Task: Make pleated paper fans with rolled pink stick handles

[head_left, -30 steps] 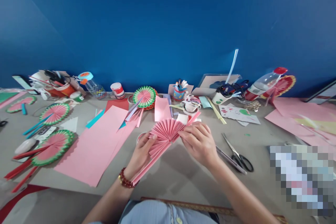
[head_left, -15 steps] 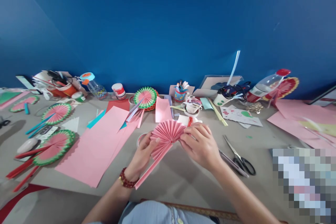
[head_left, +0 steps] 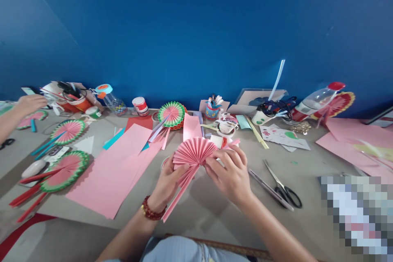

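Observation:
A pleated pink paper fan [head_left: 195,151] is spread in a half round above the front middle of the table, with a long folded pink strip pointing down toward me. My left hand [head_left: 168,180] grips its left side, thumb across the pleats. On the right side, my right hand [head_left: 230,170] pinches the fan near the point where the pleats meet. A pink end sticks out beyond the fingers of that hand. A beaded red bracelet [head_left: 150,208] circles my left wrist.
Pink sheets [head_left: 107,172] lie to the left, beside green-edged fans [head_left: 69,172]. Black-handled scissors [head_left: 284,188] rest on the right near a long slim tool [head_left: 270,190]. Cups, a plastic bottle [head_left: 316,102] and a pen holder [head_left: 211,111] line the wall. Another person's hand [head_left: 32,104] reaches in at far left.
The fan has turned slightly and shifted left, and a pink end now shows past my right hand. Another person's hand has come in at the far left.

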`<state>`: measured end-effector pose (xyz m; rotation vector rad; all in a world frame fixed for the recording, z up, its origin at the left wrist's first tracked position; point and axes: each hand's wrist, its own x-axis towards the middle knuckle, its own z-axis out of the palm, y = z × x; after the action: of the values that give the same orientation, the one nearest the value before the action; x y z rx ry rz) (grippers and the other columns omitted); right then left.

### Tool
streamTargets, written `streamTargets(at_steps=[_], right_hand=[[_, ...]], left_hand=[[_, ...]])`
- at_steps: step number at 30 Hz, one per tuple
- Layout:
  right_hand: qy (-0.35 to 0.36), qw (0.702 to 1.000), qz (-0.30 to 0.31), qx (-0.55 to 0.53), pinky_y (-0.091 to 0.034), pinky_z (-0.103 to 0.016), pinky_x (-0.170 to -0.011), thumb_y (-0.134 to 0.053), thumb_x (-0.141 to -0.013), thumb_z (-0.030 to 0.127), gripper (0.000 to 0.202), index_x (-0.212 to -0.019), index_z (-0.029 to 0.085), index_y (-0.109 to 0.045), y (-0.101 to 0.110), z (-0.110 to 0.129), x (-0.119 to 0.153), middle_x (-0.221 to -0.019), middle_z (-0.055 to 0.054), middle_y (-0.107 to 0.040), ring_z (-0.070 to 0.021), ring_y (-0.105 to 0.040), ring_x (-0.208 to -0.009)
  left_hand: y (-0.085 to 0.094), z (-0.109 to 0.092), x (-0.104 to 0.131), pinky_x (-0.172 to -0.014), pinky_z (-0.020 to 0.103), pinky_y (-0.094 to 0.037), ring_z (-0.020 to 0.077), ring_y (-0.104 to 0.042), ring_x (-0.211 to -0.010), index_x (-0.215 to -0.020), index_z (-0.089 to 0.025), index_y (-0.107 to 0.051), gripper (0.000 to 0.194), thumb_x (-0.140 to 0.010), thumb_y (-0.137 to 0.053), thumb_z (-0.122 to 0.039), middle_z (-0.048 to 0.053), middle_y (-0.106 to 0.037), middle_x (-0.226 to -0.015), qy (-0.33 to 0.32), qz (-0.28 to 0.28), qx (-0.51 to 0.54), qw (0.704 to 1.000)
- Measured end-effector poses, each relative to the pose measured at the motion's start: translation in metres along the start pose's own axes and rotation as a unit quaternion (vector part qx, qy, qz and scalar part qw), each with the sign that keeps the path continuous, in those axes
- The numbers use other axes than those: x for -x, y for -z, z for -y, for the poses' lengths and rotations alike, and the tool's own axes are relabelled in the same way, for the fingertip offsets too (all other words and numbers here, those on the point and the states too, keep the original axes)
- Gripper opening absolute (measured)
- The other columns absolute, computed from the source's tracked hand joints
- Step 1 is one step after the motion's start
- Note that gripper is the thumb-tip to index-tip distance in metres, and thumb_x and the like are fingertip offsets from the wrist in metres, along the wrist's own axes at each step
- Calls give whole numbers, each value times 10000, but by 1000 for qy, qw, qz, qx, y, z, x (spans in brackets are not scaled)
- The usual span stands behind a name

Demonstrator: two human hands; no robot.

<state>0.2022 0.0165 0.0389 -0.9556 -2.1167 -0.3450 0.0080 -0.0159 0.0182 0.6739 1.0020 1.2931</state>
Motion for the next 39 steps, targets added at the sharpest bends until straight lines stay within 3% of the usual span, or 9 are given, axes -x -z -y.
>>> streamTargets(at_steps=[7,13,19,26,29,39], right_hand=[[11,1000,-8,-4,-392,-441,-1029,-684,-886,235,58,-837,233,-652,1,0,-1,-874,-11,-713,-197,-586,-858],[-24,999,-29,20,-417,-421,-961,-686,-858,243,103,-773,225,-630,-3,8,1,-818,-18,-686,-199,-563,-808],[-52,995,-73,34,-415,-413,-944,-707,-846,245,118,-756,229,-633,-8,12,-2,-812,-17,-675,-201,-557,-810],[-57,997,-36,27,-392,-393,-853,-674,-878,227,127,-756,233,-637,-5,16,-9,-787,-12,-672,-200,-538,-777],[-73,996,-32,33,-373,-388,-819,-663,-882,232,170,-717,237,-621,-8,19,-10,-744,-5,-647,-194,-527,-752],[-119,993,-6,-6,-380,-406,-889,-642,-892,220,115,-777,234,-637,-7,32,-13,-750,-9,-660,-205,-551,-788]], left_hand=[[10,4,-4,-753,296,-601,167,-706,-787,-1008,-146,-690,370,-714,-862,-293,45,-751,-919,16,35,0,999],[5,9,-5,-791,266,-569,166,-705,-829,-977,-151,-715,362,-679,-884,-266,41,-761,-923,-15,15,-8,1000],[-2,13,-5,-731,246,-553,156,-689,-786,-941,-147,-727,340,-671,-886,-279,37,-756,-890,-46,-14,8,999],[0,10,-8,-759,259,-545,166,-686,-791,-932,-135,-746,269,-719,-852,-259,48,-757,-874,-65,-15,-40,997],[-2,12,-9,-775,274,-549,180,-697,-800,-938,-134,-750,288,-706,-858,-266,54,-765,-884,-65,-40,-36,996],[-7,15,-11,-844,294,-548,197,-710,-886,-988,-165,-767,249,-771,-816,-276,58,-773,-949,-105,-25,-30,994]])
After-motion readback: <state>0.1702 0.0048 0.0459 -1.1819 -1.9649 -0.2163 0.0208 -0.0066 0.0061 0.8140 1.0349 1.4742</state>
